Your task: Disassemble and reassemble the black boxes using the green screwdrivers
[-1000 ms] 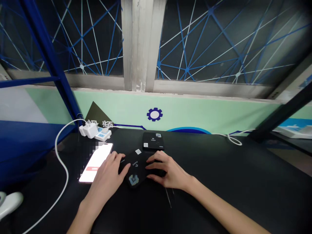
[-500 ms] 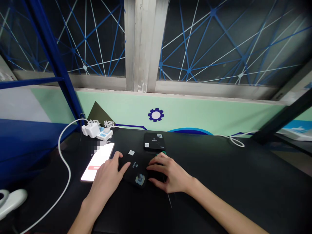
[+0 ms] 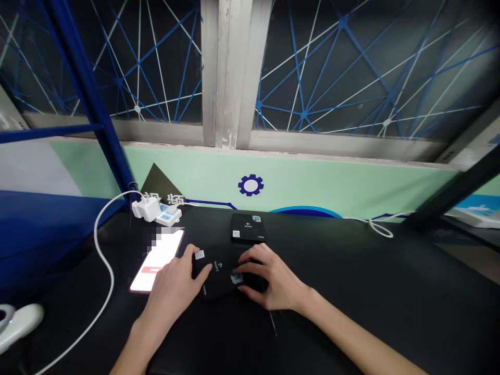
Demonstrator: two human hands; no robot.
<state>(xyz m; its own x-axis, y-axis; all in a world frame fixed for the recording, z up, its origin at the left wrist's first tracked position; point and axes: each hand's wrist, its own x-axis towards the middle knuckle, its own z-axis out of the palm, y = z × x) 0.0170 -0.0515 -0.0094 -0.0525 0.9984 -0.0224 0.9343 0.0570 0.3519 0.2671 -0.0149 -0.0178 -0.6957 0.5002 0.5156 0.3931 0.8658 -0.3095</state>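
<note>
A flat black device (image 3: 219,272) with small stickers lies on the black table (image 3: 351,291) between my hands. My left hand (image 3: 175,286) rests at its left edge, thumb and index finger against it. My right hand (image 3: 269,278) covers its right end with curled fingers pressing on it. A second flat black device (image 3: 247,227) lies just behind, untouched. A lit phone (image 3: 158,259) lies by my left hand.
A white charger and power strip (image 3: 155,211) sit at the back left, with a white cable (image 3: 102,260) looping forward. Another white cable (image 3: 377,225) lies at the back right. A white object (image 3: 17,320) sits at the left edge. Blue frame posts stand on the left.
The black device between my hands has turned anticlockwise on the table; its stickers have shifted. Both hands stayed on it.
</note>
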